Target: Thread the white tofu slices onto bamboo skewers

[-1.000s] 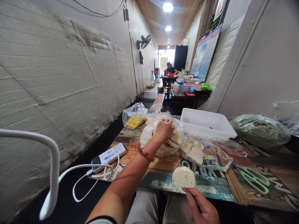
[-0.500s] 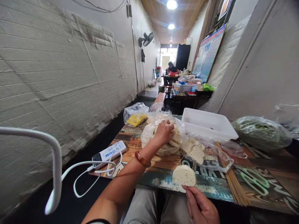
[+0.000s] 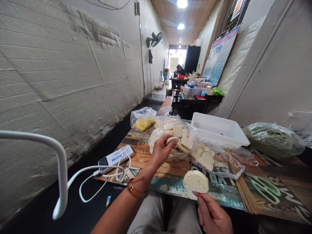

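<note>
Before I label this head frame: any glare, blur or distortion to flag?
Head view: ceiling lamps blow out white; wide lens bends the brick wall and white tube; left hand and bread slice in the right hand stay sharp.

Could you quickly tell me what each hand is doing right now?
Left hand: closed on a bun slice.
Right hand: holding a stack of slices.

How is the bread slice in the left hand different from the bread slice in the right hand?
The slice in the left hand, call it the left slice, is pinched edge-on just above the open bag of slices, so mostly its curved rim shows. The right slice, held by the right hand, shows its whole flat face near the table edge and looks larger, being nearer the camera. Both are pale white, rounded bread slices.
</note>
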A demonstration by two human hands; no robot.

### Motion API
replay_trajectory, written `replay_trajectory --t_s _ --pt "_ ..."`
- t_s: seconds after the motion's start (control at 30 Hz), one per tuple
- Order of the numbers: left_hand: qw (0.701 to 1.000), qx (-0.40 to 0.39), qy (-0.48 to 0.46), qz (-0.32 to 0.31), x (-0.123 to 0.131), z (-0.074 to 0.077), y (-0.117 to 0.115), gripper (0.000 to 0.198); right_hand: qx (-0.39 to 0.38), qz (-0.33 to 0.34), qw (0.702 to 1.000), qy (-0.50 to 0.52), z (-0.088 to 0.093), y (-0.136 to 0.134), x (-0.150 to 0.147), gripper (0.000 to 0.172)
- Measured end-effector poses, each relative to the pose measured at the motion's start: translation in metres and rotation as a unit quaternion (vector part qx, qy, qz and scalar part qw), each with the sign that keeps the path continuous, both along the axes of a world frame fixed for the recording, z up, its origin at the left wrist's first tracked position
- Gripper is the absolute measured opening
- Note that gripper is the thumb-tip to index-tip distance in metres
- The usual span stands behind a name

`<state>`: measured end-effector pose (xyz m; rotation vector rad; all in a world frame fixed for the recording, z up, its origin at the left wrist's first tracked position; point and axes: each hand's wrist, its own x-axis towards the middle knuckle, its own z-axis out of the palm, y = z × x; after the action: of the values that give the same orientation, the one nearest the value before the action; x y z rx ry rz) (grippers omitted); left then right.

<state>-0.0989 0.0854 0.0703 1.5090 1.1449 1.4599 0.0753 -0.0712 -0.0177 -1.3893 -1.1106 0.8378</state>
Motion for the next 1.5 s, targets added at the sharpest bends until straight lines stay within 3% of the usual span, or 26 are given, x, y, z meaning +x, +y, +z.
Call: replay_trajectory --t_s 0.1,0.2,0.3,0.5,0.7,0.8,1.07,1.13,1.3,1.5 --pt "0.994 0.057 0.085 0.042 -0.004 0.007 0.007 0.025 0.003 0.005 1.0 -0.016 -0.002 0.0 -0.001 0.044" --pt "0.975 0.122 0.183 0.011 -0.005 0.01 0.009 0.029 0.005 0.003 1.0 -0.028 -0.001 0.0 -0.001 0.046" --pt "0.955 0.142 0.26 -0.018 -0.004 0.0 0.008 0.029 0.002 -0.004 0.999 -0.035 0.002 0.0 -0.001 0.046" --pt "0.926 0.149 0.347 -0.011 -0.01 -0.021 0.012 0.045 -0.01 -0.011 0.999 -0.029 0.005 0.0 -0.001 0.048" --pt "0.868 0.203 0.453 0.034 -0.017 -0.013 0.015 0.02 -0.005 -0.013 1.0 -0.013 0.006 0.002 -0.001 0.046" --pt "0.858 0.196 0.473 0.025 -0.017 -0.008 0.014 0.018 -0.013 -0.009 1.0 -0.012 0.005 0.002 0.0 0.045" --pt "0.884 0.174 0.433 0.035 -0.009 0.012 0.014 0.018 -0.015 -0.008 1.0 0.007 -0.002 0.004 0.0 0.044" --pt "0.872 0.169 0.458 0.04 0.0 0.017 0.018 0.019 -0.012 -0.007 1.0 0.008 -0.002 0.004 0.0 0.043" --pt "0.799 0.136 0.585 0.041 0.029 0.018 0.032 0.018 -0.017 -0.018 1.0 -0.01 -0.001 0.004 0.0 0.042" --pt "0.785 0.131 0.605 0.039 0.047 0.013 0.042 0.023 -0.011 -0.014 1.0 0.013 -0.002 0.003 0.005 0.041"
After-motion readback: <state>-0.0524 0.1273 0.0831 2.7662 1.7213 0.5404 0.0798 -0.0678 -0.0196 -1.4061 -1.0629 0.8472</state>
